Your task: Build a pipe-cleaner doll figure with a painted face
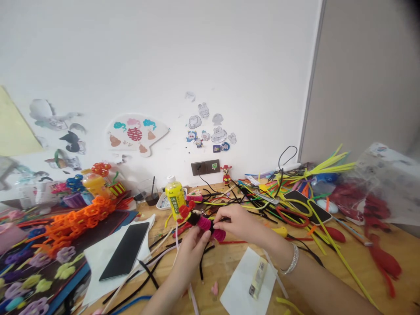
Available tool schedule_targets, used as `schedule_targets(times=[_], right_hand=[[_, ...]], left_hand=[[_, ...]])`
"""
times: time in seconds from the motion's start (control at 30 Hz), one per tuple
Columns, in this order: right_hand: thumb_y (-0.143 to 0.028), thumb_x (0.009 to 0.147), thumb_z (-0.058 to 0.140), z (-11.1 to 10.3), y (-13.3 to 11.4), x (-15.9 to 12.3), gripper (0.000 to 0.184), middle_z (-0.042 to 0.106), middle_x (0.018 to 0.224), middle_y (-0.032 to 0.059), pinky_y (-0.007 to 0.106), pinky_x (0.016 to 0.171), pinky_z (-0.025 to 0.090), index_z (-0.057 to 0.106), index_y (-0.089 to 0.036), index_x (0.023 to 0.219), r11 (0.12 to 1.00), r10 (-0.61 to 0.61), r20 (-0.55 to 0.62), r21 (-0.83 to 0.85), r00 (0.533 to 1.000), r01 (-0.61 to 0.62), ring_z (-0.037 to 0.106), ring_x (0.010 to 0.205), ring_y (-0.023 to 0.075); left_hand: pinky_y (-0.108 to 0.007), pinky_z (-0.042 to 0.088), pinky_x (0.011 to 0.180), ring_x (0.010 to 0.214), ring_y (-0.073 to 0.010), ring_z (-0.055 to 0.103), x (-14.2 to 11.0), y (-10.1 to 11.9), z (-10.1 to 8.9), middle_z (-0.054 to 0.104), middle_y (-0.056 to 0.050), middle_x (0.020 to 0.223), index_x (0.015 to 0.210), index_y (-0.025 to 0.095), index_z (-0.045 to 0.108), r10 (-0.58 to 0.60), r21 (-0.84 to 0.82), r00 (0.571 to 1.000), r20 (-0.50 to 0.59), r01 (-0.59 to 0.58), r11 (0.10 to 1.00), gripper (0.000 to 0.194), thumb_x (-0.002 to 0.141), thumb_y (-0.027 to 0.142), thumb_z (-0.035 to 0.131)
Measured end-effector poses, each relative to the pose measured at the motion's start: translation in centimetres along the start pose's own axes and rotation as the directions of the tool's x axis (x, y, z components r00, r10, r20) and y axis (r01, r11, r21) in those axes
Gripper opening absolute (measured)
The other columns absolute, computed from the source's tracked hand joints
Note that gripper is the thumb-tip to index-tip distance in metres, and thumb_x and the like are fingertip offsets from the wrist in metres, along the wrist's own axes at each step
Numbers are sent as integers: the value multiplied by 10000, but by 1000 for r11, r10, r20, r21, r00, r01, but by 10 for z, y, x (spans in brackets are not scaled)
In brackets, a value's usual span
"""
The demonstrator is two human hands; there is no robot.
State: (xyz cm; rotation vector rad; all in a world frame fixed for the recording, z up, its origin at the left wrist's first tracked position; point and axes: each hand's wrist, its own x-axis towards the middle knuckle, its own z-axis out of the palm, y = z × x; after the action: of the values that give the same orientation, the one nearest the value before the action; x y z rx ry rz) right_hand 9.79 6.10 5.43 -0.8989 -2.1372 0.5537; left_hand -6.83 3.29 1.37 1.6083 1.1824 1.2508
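Pipe-cleaner doll (pixel 198 221) held crosswise above the table (pixel 218 267), long axis running left to right between both hands: left hand (pixel 190 253) clamped on its near side, right hand (pixel 238 223) pinched closer to the pink coil (pixel 213 229).

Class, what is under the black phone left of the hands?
A white sheet lies under the phone; whatever is directly beneath the phone is covered and cannot be seen.
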Motion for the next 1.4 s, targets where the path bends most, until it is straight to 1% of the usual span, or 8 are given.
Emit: schedule_targets(times=[0.23, 0.33, 0.5, 0.9, 1.07, 1.2, 1.27, 1.4], right_hand=[[-128, 709, 579, -1, -1, 0, 104, 660, 698, 3, 214, 618, 418, 666, -182, 729, 995, 49, 0, 88, 999, -49, 585, 647, 127], [-131, 712, 579, 1, -1, 1, 106, 666, 702, 11, 217, 617, 418, 670, -182, 726, 998, 21, -18, 56, 1000, -20, 587, 650, 131], [-155, 721, 587, 3, -1, 0, 91, 666, 695, 13, 212, 600, 407, 672, -188, 722, 998, -55, -42, -29, 998, 54, 583, 637, 128], [-157, 729, 586, -1, -2, -1, 89, 662, 682, 10, 208, 588, 406, 670, -183, 719, 997, -73, -9, -12, 997, 73, 579, 625, 125], [-152, 723, 582, -4, -1, -1, 90, 656, 716, 3, 217, 617, 418, 663, -188, 740, 993, -40, 12, 114, 999, 39, 576, 659, 130], [-192, 706, 603, -3, 7, 1, 52, 638, 728, 9, 238, 634, 427, 648, -178, 727, 953, 15, 35, 303, 999, -25, 567, 682, 136], [-248, 688, 629, 1, 12, 2, 82, 615, 695, 2, 237, 608, 422, 630, -168, 706, 898, 69, 35, 434, 997, -77, 548, 645, 125], [-395, 621, 673, 15, 21, 2, 261, 552, 600, -27, 219, 516, 389, 581, -154, 662, 719, 171, 71, 673, 983, -174, 491, 539, 93]], left_hand=[[-303, 460, 661, 683, -198, 582, -2, 3, 2, 633, -35, 720, 797, 162, 603, 14, 14, 1000, -19, -14, 1000, 217, 731, 360, 545], [-296, 461, 662, 692, -198, 584, -2, 2, 3, 630, -33, 707, 750, 163, 591, -1, -20, 1000, -15, 1, 1000, 198, 725, 356, 553], [-311, 446, 790, 869, -217, 588, -2, 8, 3, 668, -58, 909, 895, 159, 598, -11, -172, 998, 58, 20, 985, 264, 691, 326, 593], [-344, 459, 779, 820, -227, 608, -2, 9, 1, 689, -70, 837, 828, 137, 632, -66, -215, 995, 81, 82, 973, 233, 678, 315, 623], [-350, 487, 734, 762, -228, 627, -3, 9, 2, 700, -68, 786, 769, 135, 642, -109, -277, 994, -6, 103, 955, 241, 604, 305, 684], [-351, 506, 714, 748, -234, 643, -7, 14, 3, 710, -73, 792, 768, 134, 649, -128, -308, 990, -52, 106, 945, 268, 572, 307, 708], [-341, 509, 706, 743, -234, 648, -8, 16, 3, 713, -73, 797, 768, 135, 653, -122, -314, 990, -69, 95, 945, 270, 571, 312, 708], [-337, 512, 702, 718, -234, 654, -10, 16, 3, 717, -70, 754, 758, 134, 658, -114, -346, 991, -68, 83, 935, 275, 565, 323, 713]])
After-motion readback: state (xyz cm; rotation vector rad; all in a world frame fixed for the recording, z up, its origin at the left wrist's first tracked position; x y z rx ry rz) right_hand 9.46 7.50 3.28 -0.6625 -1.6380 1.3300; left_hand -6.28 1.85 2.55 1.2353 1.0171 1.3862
